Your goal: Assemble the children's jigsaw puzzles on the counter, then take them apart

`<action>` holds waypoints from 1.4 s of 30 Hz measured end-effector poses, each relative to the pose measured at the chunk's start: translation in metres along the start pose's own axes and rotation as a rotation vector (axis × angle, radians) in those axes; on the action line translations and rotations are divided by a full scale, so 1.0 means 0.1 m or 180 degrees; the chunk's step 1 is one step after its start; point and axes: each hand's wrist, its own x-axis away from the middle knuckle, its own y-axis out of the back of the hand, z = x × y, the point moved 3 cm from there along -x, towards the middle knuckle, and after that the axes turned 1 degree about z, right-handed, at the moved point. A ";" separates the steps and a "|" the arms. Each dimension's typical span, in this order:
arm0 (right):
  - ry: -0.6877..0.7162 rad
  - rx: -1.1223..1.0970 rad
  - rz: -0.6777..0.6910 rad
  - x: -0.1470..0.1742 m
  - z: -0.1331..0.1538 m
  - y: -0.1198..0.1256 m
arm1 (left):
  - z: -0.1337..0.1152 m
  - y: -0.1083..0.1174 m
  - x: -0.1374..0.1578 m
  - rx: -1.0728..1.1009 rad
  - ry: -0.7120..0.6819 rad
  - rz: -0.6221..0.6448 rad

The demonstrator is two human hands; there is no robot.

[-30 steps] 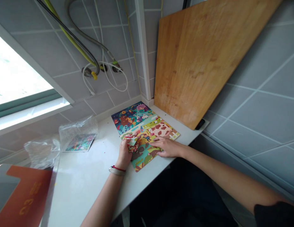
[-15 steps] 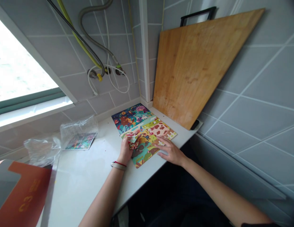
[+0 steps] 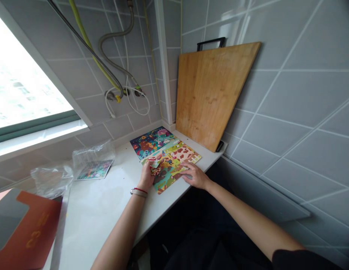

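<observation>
My left hand (image 3: 146, 177) clamped colourful card pieces (image 3: 155, 165), likely keeping them handy; my right hand (image 3: 195, 175), fingers parted, touched a flat, multicoloured farm-picture board (image 3: 166, 182), perhaps steadying it.

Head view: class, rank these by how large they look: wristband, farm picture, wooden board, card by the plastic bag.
1. Wooden board
2. Farm picture, though partly covered
3. Card
4. Wristband
</observation>
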 end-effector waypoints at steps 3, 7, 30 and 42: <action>-0.0138 -0.0015 -0.0005 -0.02 0.02 0.00 | -0.01 -0.01 0.02 0.0007 0.0045 0.0049; -0.0195 -0.0037 0.0050 -0.02 0.05 0.03 | -0.03 -0.04 0.04 0.0022 0.0199 0.0075; -0.2752 -0.4150 0.0106 -0.87 0.46 -0.63 | -0.08 -0.08 0.10 0.0436 0.0455 0.0373; -0.3180 -0.3788 -0.0466 -0.85 0.19 -0.56 | -0.03 -0.05 0.08 0.0289 0.0715 0.0054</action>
